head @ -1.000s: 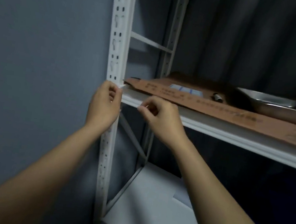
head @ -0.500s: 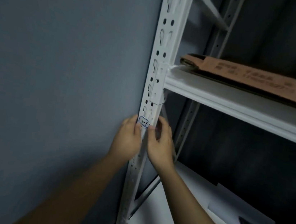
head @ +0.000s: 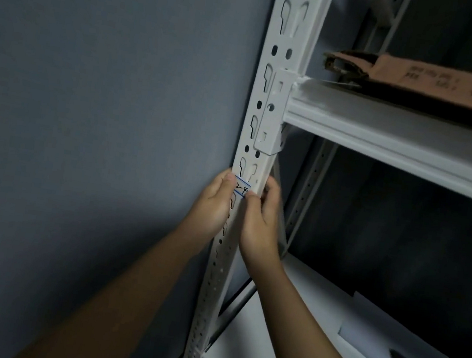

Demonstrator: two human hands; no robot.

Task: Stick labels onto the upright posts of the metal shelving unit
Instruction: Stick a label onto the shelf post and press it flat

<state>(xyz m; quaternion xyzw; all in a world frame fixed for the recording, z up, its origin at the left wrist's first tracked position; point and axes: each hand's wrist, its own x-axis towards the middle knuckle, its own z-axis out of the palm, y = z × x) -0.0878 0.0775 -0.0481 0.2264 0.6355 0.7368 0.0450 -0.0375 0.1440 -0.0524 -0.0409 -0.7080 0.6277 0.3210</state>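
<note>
Standing by a grey wall (head: pixel 89 99), the post (head: pixel 285 65) carries a label (head: pixel 241 190) reading "2-4"; left hand (head: pixel 213 206) and right hand (head: pixel 258 227) pinch it.

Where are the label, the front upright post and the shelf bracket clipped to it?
label (head: pixel 241 190): head view, on its handwritten middle between the thumbs.
front upright post (head: pixel 290 29): head view, on its slotted face.
shelf bracket (head: pixel 274 115): head view, on its flat plate.

Both forearms extended up and fwd, bare. Left hand (head: pixel 212 205) was raised, fingers curled, thumb tip pressed flat at approx. the same height as the right thumb. Right hand (head: pixel 259 221) sat just beside it, fingers wrapped, thumb pointing toward the left thumb.
</note>
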